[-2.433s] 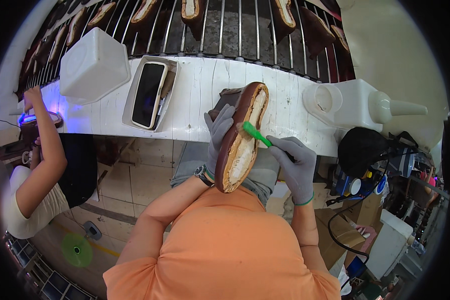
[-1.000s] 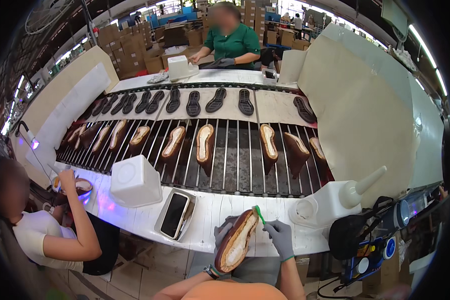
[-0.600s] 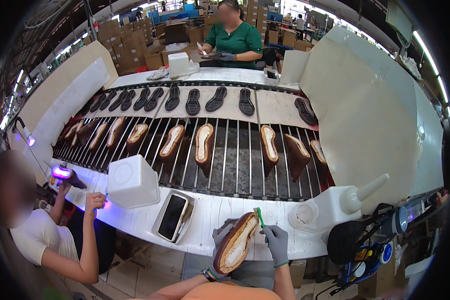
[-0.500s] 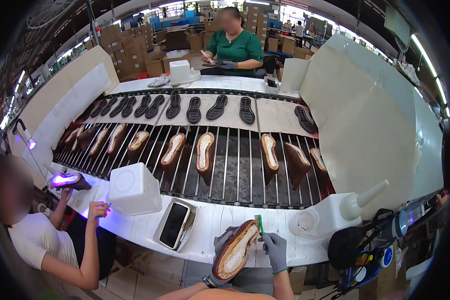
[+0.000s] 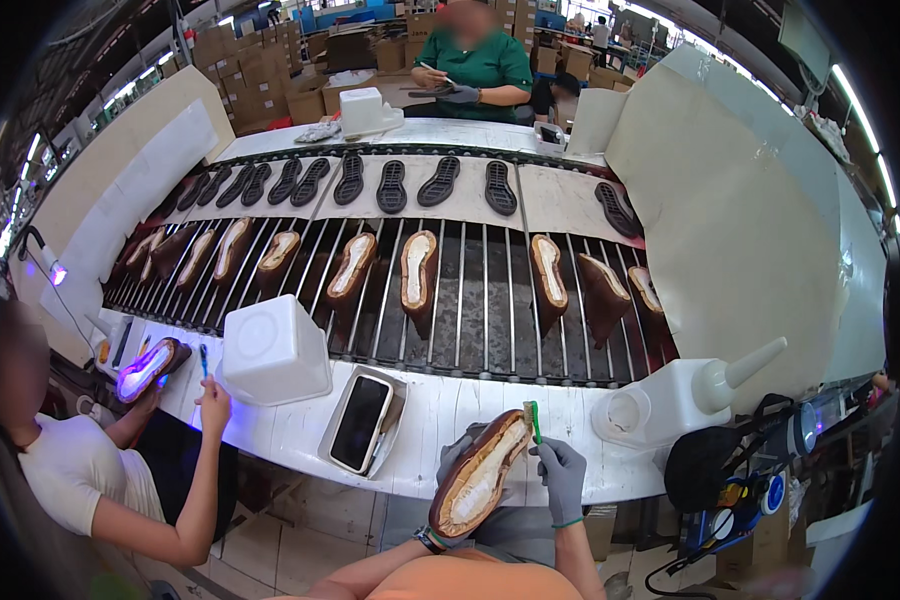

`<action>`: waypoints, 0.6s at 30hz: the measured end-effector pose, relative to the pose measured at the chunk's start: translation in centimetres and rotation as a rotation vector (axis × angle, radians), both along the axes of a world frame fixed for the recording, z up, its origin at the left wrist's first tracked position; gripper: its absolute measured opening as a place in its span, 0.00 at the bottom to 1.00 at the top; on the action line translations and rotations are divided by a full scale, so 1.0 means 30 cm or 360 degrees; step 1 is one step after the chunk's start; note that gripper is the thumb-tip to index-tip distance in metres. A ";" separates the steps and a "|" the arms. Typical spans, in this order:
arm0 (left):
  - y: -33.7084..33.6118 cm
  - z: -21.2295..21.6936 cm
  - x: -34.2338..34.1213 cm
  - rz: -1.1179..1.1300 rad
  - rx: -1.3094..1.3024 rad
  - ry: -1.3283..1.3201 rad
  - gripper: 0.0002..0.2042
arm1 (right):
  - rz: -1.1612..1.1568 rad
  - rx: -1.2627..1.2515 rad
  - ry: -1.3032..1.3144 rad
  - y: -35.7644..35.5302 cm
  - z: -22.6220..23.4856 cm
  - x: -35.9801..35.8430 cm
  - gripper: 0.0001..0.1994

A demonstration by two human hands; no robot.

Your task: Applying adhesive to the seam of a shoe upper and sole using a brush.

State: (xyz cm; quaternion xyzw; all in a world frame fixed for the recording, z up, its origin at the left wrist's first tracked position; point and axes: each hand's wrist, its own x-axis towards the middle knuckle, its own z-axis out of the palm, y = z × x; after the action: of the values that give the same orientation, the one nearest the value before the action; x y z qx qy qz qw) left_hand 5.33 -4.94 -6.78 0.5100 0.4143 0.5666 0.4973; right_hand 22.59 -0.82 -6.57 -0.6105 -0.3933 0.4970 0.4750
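Note:
My left hand [image 5: 450, 458], in a grey glove, grips a brown shoe upper [image 5: 482, 478] with its sole side turned up. The underside shows a tan rim around a whitish middle. My right hand [image 5: 564, 474], also gloved in grey, is closed around the handle of a small green brush [image 5: 536, 422]. The brush's bristles are against the far end of the upper, at its edge. Part of my left hand is hidden beneath the upper.
Beyond the white table edge [image 5: 450, 398], a roller rack [image 5: 480, 300] carries several brown uppers, with black soles [image 5: 440, 182] behind. A phone [image 5: 361, 422] lies in a white tray. White containers [image 5: 275, 350] [image 5: 660, 400] flank my hands. Co-workers sit left and opposite.
My brush stays at the upper's far end as the whole view shifts slightly. At left, the co-worker's shoe upper has come lower and tilted, and a thin blue brush now shows in their raised hand.

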 end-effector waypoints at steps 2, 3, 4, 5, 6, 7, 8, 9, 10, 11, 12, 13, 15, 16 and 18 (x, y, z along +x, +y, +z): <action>-0.022 0.002 -0.001 -0.0050 -0.0072 0.0140 0.33 | 0.0017 -0.0013 -0.0037 -0.021 0.002 0.022 0.10; -0.024 -0.002 -0.001 -0.0071 -0.0057 0.0093 0.32 | 0.0038 -0.0011 -0.0077 -0.021 0.003 0.030 0.10; -0.026 -0.007 0.001 -0.0093 -0.0053 0.0044 0.30 | 0.0030 -0.0035 -0.0074 -0.018 0.009 0.036 0.10; -0.023 -0.015 0.002 -0.0115 -0.0056 -0.0009 0.29 | 0.0023 -0.0007 -0.0150 -0.006 0.016 0.042 0.10; -0.025 -0.024 0.004 -0.0138 -0.0078 -0.0068 0.28 | 0.0016 0.0002 -0.0232 -0.002 0.025 0.048 0.10; -0.009 -0.035 0.002 -0.0160 -0.0111 -0.0130 0.28 | 0.0011 0.0000 -0.0316 0.007 0.035 0.053 0.10; -0.002 -0.046 0.001 -0.0174 -0.0175 -0.0199 0.27 | 0.0004 0.0089 -0.0410 0.020 0.027 0.058 0.10; 0.006 -0.057 0.000 -0.0189 -0.0257 -0.0270 0.26 | 0.0000 0.0160 -0.0506 0.034 0.014 0.061 0.10; 0.015 -0.062 -0.002 -0.0201 -0.0343 -0.0347 0.25 | 0.0047 0.0218 -0.0503 0.053 0.050 0.057 0.10; 0.026 -0.072 -0.001 -0.0220 -0.0408 -0.0422 0.24 | 0.0057 0.0274 -0.0565 0.067 0.055 0.062 0.10; 0.035 -0.083 0.000 -0.0233 -0.0466 -0.0492 0.23 | 0.0087 0.0290 -0.0598 0.080 0.068 0.066 0.10; 0.057 -0.095 -0.001 -0.0240 -0.0477 -0.0560 0.23 | 0.0086 0.0218 -0.0510 0.105 0.067 0.066 0.10; 0.036 -0.123 0.008 -0.0233 -0.0473 -0.0692 0.21 | 0.0070 0.0222 -0.0521 0.093 0.025 0.077 0.11; 0.032 -0.131 0.010 -0.0222 -0.0459 -0.0754 0.21 | 0.0081 0.0208 -0.0527 0.092 0.021 0.079 0.11; 0.020 -0.121 0.013 -0.0192 -0.0420 -0.0878 0.20 | 0.0105 0.0158 -0.0555 0.081 0.029 0.082 0.11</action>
State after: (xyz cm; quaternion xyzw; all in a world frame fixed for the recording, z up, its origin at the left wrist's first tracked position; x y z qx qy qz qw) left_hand 5.70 -4.35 -10.42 0.2917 0.3028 0.5943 0.6856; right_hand 25.06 1.62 -5.69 -0.6500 -0.5135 0.3791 0.4125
